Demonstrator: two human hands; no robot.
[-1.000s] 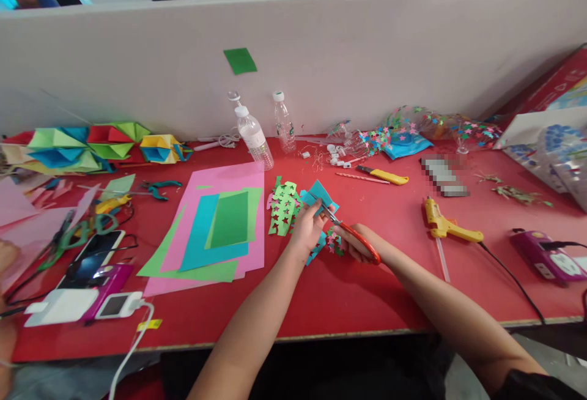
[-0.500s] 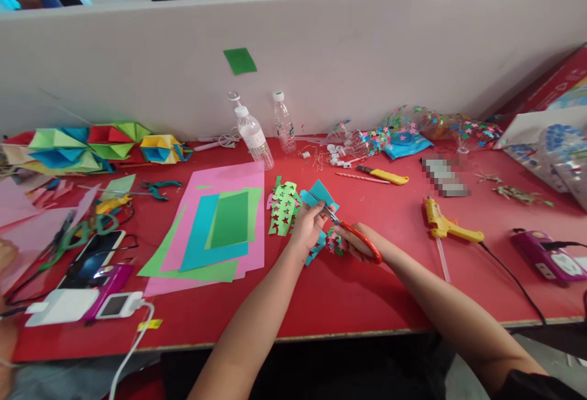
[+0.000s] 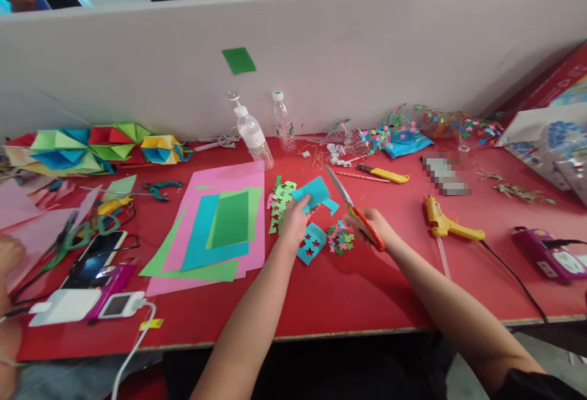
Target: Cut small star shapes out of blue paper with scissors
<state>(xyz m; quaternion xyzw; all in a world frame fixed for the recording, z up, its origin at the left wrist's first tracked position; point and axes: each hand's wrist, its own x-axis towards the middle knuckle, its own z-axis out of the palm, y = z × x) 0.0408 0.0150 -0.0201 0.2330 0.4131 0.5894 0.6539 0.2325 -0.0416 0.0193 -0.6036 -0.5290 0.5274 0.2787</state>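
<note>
At the centre of the frame, the left hand (image 3: pixel 295 224) pinches a blue paper (image 3: pixel 315 189). Right of centre, the right hand (image 3: pixel 372 226) grips scissors (image 3: pixel 363 221), apart from the paper. Between and below, small stars (image 3: pixel 340 238) lie on the tabletop (image 3: pixel 348 308).

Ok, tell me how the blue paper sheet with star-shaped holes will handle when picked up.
The blue star-holed paper sheet looks thin, so probably light. Its holes likely make it floppy, and the narrow strips between them may tear.
</note>
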